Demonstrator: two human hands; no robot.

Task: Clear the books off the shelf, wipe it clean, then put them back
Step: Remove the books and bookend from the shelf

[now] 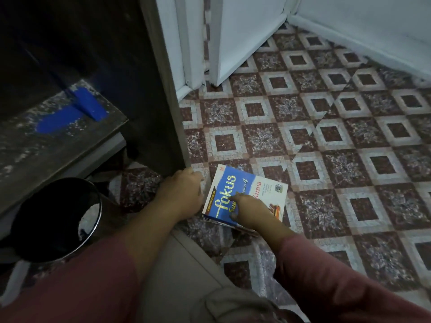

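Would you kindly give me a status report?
Left hand curled at left edge of book stack, grip unclear. Right hand resting on its cover. Stack on floor. Black bin near left arm.

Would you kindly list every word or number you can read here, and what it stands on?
"fokus": yellow, on the blue cover of the book.
"4": same cover, beside blurred small print.
"Kimia": red, on its white part.
Corner band, emblem text: too blurred.
Word under the right hand: hidden.

Long dusty-maroon sleeves, plain cloth: left sleeve (pixel 81 276), right sleeve (pixel 338 276), cuffs ending partway along forearms. Grey-beige trousers (pixel 186 276), creased, flap-like fold at lower edge.
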